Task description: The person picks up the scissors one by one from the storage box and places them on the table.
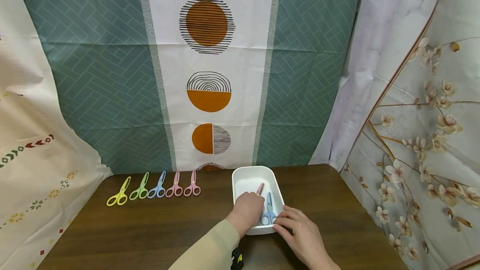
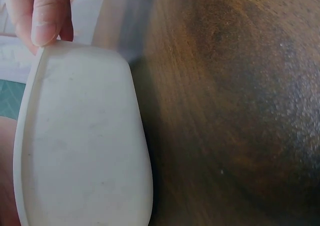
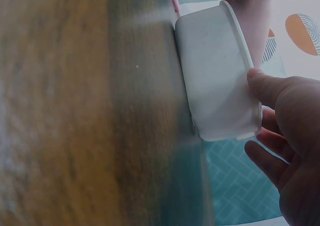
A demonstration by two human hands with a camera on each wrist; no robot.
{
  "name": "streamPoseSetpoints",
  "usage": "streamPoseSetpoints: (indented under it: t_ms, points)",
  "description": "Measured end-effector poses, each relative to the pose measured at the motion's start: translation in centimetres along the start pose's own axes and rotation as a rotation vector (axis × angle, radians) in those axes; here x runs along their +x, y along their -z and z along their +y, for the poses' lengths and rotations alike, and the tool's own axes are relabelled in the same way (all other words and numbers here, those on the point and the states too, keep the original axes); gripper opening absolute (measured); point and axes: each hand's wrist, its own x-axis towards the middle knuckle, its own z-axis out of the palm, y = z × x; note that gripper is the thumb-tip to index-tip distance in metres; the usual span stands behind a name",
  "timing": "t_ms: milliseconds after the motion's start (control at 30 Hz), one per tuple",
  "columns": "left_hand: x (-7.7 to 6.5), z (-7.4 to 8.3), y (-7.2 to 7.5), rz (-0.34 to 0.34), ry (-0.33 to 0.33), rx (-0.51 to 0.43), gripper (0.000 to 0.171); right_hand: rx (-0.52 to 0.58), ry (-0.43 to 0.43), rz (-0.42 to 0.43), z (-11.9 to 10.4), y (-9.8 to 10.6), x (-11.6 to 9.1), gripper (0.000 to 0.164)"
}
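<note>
A white plastic tray [image 1: 253, 173] stands on the table at the right of centre. Inside it lie blue scissors [image 1: 269, 211] and pink scissors [image 1: 260, 188]. My left hand [image 1: 247, 209] reaches into the tray and holds the pink scissors, its fingers covering the handles. At the tray's near right corner, my right hand [image 1: 300, 233] grips the rim. The right wrist view shows the thumb [image 3: 265, 85] on the rim and the other fingers around the corner. In the left wrist view, the tray's outer wall [image 2: 90, 136] hides the scissors.
To the left on the brown wooden table [image 1: 150, 232] lies a row of scissors: yellow [image 1: 119, 195], green [image 1: 140, 188], blue [image 1: 157, 187] and two pink, one of them at the row's right end [image 1: 192, 186]. Patterned curtains [image 1: 311, 95] hang behind and at the sides.
</note>
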Motion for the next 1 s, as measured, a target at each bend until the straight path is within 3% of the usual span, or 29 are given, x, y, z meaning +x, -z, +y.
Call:
streamPoseSetpoints:
  t_ms: [667,1000]
  points:
    - [0.0,-0.2,0.5,-0.011,0.012,-0.007,0.018,0.000,-0.002,-0.002,-0.1,0.1,0.1,0.015]
    - [-0.3,-0.5,1.2,0.034,0.035,-0.036,0.020,0.021,-0.080,-0.034,-0.2,0.1,0.0,0.015]
